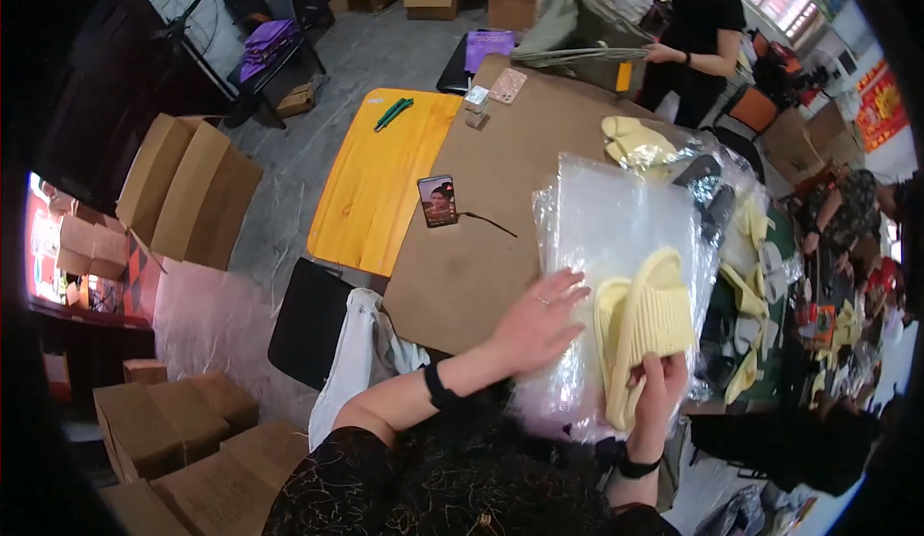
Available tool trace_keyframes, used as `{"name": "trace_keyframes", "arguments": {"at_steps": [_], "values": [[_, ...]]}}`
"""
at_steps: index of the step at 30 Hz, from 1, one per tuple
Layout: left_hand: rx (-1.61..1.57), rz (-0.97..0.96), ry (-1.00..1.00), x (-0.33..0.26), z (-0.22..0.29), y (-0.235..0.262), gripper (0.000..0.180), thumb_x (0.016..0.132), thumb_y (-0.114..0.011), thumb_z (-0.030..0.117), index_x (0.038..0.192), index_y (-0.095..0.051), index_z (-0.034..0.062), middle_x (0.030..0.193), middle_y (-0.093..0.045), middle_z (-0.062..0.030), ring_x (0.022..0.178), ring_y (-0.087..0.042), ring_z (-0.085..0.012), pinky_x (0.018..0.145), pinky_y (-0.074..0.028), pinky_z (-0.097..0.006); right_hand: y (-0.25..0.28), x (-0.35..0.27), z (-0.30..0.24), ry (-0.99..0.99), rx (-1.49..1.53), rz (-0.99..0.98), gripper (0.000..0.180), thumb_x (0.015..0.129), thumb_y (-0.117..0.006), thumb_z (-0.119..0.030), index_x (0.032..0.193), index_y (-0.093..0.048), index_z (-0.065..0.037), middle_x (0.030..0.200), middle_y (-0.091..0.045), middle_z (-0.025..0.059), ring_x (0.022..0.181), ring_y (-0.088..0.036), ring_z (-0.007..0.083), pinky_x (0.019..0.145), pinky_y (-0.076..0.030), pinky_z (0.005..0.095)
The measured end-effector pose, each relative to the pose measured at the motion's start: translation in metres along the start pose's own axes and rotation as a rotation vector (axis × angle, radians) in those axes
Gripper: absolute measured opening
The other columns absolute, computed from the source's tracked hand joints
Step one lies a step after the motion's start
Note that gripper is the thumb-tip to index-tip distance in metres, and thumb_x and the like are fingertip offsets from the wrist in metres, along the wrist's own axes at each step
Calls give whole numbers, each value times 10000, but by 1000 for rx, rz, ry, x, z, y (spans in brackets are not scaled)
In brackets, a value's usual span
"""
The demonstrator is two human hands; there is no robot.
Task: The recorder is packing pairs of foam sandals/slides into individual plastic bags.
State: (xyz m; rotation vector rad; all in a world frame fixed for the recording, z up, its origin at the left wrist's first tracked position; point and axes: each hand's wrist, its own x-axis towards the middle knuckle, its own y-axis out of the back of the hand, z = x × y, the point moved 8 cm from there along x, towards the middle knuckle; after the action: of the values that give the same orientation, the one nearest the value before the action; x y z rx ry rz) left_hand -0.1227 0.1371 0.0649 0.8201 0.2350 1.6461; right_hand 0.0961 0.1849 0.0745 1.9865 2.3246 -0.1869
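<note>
Head view: right hand (659,387) grip clasps pale-yellow ribbed foam slipper (643,329), light, springy; left hand (539,319) flat, released, on slippery clear plastic bags (616,218) at brown bench (481,247) near edge.

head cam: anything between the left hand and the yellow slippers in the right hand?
Only clear plastic bags: left hand presses the stack beside the yellow slippers gripped by the right hand, head view.
</note>
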Motion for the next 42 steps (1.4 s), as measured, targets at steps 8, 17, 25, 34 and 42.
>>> {"name": "trace_keyframes", "arguments": {"at_steps": [8, 17, 25, 34, 42], "values": [[290, -228, 102, -38, -3, -98, 676, 955, -494, 390, 1436, -363, -67, 1555, -189, -304, 1455, -189, -402, 1187, -176, -451, -16, -20, -28, 141, -479, -96, 270, 876, -646, -89, 1110, -626, 45, 927, -685, 95, 771, -616, 108, 681, -500, 258], [18, -128, 123, -29, 23, -77, 506, 841, -674, 368, 1302, -593, 175, 1330, -575, -112, 1296, -440, -336, 1076, -370, -425, 10, -51, -33, 223, -522, -234, 232, 853, -719, -199, 917, -682, 21, 760, -680, 136, 695, -667, 206, 648, -519, 309], [-129, -93, 203, -24, 35, -74, 496, 785, -751, 241, 1240, -618, 97, 1260, -603, -141, 1215, -514, -342, 1037, -428, -402, 37, -3, 22, 222, -731, -279, 272, 901, -615, -200, 1060, -617, 20, 906, -682, 187, 889, -663, 355, 776, -517, 424], [314, -224, -21, -34, 15, -98, 577, 885, -573, 433, 1377, -526, 135, 1453, -473, -141, 1423, -322, -295, 1200, -200, -397, 75, 23, 54, 204, -424, -269, 742, 788, -779, -216, 1352, -386, 64, 1249, -522, 227, 737, -634, 235, 665, -533, 326], [292, -187, 28, -32, 20, -96, 593, 875, -577, 406, 1398, -506, 134, 1507, -396, -152, 1427, -280, -370, 1178, -259, -423, 41, 14, 26, 578, -954, -323, 559, 823, -702, -359, 1185, -514, 23, 1051, -568, 207, 828, -629, 365, 739, -508, 440]]}}
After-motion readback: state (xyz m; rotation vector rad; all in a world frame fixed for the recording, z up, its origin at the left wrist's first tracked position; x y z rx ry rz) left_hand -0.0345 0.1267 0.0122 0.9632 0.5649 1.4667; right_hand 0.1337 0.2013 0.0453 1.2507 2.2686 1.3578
